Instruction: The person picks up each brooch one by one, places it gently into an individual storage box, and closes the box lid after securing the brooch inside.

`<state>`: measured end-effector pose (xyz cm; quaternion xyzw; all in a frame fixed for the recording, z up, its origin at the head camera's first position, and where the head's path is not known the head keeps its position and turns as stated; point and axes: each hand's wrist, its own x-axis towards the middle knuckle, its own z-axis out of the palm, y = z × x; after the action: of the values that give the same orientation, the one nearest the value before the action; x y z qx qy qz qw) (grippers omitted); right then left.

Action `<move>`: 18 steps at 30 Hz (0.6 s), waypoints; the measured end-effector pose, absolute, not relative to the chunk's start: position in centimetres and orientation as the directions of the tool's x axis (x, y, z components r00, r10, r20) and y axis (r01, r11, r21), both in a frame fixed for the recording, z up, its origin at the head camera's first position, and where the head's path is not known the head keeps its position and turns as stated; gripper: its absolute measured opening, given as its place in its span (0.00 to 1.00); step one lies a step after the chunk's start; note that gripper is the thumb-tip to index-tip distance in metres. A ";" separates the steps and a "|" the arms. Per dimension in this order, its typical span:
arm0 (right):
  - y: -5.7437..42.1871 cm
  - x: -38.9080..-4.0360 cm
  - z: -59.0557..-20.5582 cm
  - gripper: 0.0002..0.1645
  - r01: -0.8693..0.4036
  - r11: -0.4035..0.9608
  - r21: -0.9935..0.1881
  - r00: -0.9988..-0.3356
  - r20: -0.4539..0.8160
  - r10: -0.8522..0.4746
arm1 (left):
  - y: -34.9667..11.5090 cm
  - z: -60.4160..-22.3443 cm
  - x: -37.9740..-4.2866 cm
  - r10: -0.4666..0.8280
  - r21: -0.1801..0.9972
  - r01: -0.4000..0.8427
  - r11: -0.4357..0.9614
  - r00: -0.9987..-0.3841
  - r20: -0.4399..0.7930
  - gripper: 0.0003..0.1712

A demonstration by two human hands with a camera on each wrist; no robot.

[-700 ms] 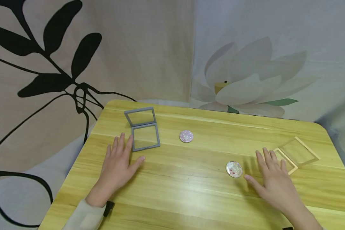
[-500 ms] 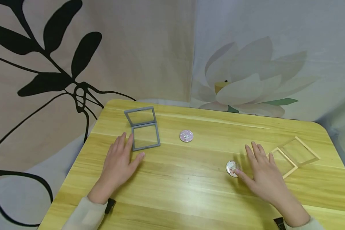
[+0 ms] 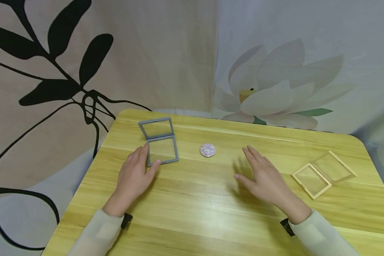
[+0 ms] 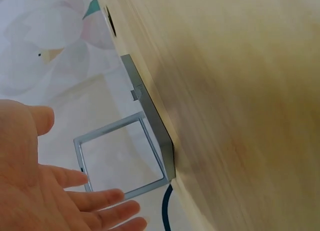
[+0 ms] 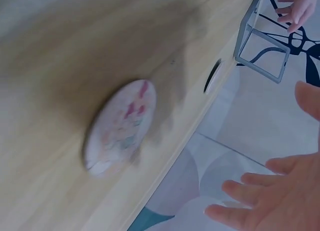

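Note:
My left hand [image 3: 132,179] hovers at the near left corner of an open grey square frame case [image 3: 160,137], its fingers extended. In the head view the thumb overlaps the case's front edge; I cannot tell whether it touches. My right hand [image 3: 266,179] is held above the table right of centre, fingers spread and holding nothing. A round badge with a pink and white print [image 5: 121,128] lies flat on the table in the right wrist view; in the head view the right hand hides it. Between the hands, farther back, lies a pinkish glittery round badge [image 3: 207,150].
An open cream-yellow frame case [image 3: 321,173] with a clear pane lies on the right of the wooden table [image 3: 192,220]. Behind the table's back edge hangs a curtain [image 3: 166,64] printed with a flower and dark leaves.
My right hand has moved left and farther back from beside the yellow case, passing over the printed badge and covering it. My left hand has shifted slightly farther back along the grey case.

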<state>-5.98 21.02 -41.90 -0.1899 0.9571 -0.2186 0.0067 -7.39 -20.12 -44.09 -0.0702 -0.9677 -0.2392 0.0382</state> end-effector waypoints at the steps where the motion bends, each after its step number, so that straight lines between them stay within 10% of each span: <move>1: 20.7 -6.3 -41.9 0.55 -0.357 0.832 -0.425 -0.929 0.066 -0.365 | -20.1 -44.1 -7.5 0.115 0.463 0.154 0.873 -0.987 0.111 0.45; 18: 15.3 -11.0 -43.0 0.51 -0.346 0.808 -0.476 -0.920 0.004 -0.392 | -20.6 -44.0 -9.5 0.010 0.422 -0.009 0.907 -0.999 -0.043 0.45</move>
<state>-10.98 15.28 -42.95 -0.1944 0.9497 -0.2410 0.0475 -9.48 -20.64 -43.99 -0.0003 -0.9761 -0.2161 -0.0223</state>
